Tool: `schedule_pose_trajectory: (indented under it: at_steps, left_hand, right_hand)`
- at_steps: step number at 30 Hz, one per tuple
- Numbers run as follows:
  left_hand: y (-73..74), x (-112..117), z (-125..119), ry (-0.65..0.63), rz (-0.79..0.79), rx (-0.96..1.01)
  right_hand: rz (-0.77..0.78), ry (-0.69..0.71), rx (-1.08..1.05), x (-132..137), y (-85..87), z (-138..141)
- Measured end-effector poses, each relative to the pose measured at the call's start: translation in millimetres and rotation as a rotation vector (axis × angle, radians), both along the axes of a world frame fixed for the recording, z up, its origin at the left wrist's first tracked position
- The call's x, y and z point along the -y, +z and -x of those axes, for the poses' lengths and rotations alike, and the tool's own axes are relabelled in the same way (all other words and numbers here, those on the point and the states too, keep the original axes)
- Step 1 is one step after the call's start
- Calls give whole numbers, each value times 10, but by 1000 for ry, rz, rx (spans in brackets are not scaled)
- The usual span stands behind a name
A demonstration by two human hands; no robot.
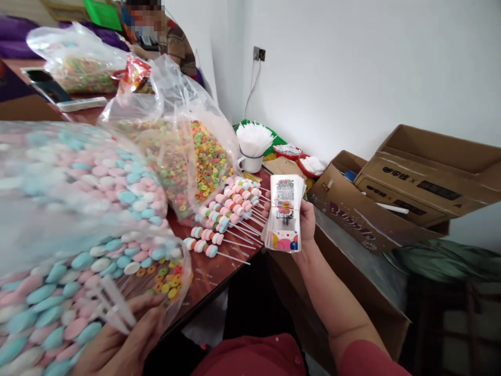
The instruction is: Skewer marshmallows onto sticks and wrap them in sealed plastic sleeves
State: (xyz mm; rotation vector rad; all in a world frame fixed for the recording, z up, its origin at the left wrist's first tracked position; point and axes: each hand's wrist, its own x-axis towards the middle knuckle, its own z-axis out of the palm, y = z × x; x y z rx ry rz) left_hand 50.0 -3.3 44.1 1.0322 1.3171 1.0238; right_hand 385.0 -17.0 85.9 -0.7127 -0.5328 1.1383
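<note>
My right hand (308,222) is closed round a banded stack of printed candy bags (285,214), held up past the table edge. At the lower left, my left hand (121,334) pinches a few flat white plastic strips (113,305), somewhat blurred. That hand is over a large clear bag of pink, blue and white marshmallows (50,297), with some ring candies (168,279) at its edge. Between the hands, skewers of marshmallows and rings (230,206) lie in a pile on the dark red table (203,277), their white sticks toward me.
A clear bag of ring candies (207,162) stands behind the skewers, beside a white mug of sticks (252,149). Red bowls (311,164) sit near the wall. Open cardboard boxes (352,209) are on my right. Another person (178,42) sits at the far end.
</note>
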Motion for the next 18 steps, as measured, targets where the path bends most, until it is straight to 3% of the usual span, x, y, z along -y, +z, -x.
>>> schedule_pose_trajectory:
  at_steps: [3,8,14,18]
  left_hand:
    - [126,41,-237,-97,24,95]
    - [129,19,-450,-240,-35,138]
    - [133,-19,-683,-272,-12,201]
    - [133,-68,-839,-273,-60,308]
  right_hand:
    - [10,-20,-81,-94,-58,161]
    - [36,-40,-185,-217,-124,384]
    - [21,-90,-231,-294,-110,677]
    - [72,-137,-154,-291,-77,854]
